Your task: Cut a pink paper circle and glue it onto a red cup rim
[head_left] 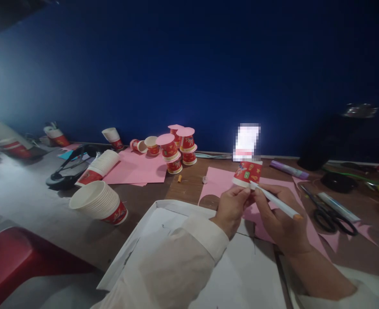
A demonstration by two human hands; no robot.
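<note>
My left hand (232, 209) grips a red and white paper cup (247, 173) near its white rim, fingers closed. A white pen with an orange end (281, 203) is held in my right hand (284, 219), its tip against the cup's lower edge. Both hands are close together above pink paper (219, 182) and a white tray-like box lid (176, 205). Left of them stand several red cups stacked in pairs with pink paper discs on top (165, 140). A small orange cap (179, 178) lies on the table.
Black scissors (326, 219), a glue stick (339, 207) and a purple tube (289, 169) lie at the right. Nested paper cups (95, 199) and black headphones (60, 181) are at the left. A lit, blurred screen (246, 141) stands behind the held cup. A red stool (18, 262) is at lower left.
</note>
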